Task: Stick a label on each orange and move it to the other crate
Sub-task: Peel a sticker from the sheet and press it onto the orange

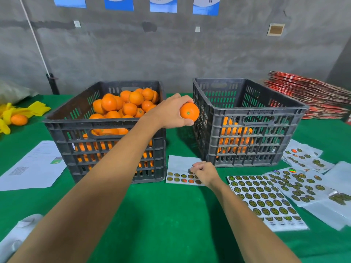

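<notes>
The left hand [171, 111] gripped a round orange [189, 112] in the air between the full dark slatted plastic crate [106, 149] and the emptier one [247, 147]. The right hand [204, 172] pinched at a gold round label on a white sticker sheet [180, 168]. Peeling from the edge, then pressing it flat on smooth rind, would probably hold best.

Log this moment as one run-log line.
left hand: holds orange between crates | right hand: pinching at label sheet | label: not yet on
</notes>
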The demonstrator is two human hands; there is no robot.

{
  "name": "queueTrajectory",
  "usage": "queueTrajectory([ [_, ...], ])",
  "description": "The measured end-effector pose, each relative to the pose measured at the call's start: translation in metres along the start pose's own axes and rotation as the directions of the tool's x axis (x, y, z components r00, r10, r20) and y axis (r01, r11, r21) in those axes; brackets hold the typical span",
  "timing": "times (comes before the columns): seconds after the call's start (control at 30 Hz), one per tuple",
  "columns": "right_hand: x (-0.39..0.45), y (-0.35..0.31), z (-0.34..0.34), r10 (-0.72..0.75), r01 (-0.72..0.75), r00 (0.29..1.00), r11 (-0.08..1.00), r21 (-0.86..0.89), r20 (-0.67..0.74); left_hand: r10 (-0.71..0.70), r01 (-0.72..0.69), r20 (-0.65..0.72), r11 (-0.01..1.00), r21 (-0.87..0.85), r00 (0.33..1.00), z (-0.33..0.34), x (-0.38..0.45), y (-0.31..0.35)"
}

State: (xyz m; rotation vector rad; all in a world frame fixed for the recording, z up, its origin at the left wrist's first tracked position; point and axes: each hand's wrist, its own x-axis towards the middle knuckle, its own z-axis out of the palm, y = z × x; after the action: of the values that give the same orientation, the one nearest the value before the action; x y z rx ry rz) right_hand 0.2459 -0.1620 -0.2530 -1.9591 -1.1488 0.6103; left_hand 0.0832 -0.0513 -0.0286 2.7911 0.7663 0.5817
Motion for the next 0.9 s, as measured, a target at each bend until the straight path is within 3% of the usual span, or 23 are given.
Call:
queueTrajectory([
  [0.23, -0.01, 0.003, -0.002, -0.101, 0.111, 0.99, 0.989, -0.096, 0.099, -0.006, 0.006, 0.002, 1.0, 0.005, 1.0, 0.0, 0.0, 0.001],
  [0.47, -0.009, -0.001, -0.001, -0.163, 0.179, 0.983, 0.959, -0.221, 0.088, -0.012, 0.012, 0.013, 1.0, 0.011, 1.0, -0.001, -0.002, 0.004],
  [0.9, -0.001, -0.003, 0.001, -0.152, 0.16, 0.987, 0.919, -0.361, 0.049, -0.017, 0.016, 0.026, 0.999, 0.028, 1.0, -0.003, -0.004, 0.007],
])
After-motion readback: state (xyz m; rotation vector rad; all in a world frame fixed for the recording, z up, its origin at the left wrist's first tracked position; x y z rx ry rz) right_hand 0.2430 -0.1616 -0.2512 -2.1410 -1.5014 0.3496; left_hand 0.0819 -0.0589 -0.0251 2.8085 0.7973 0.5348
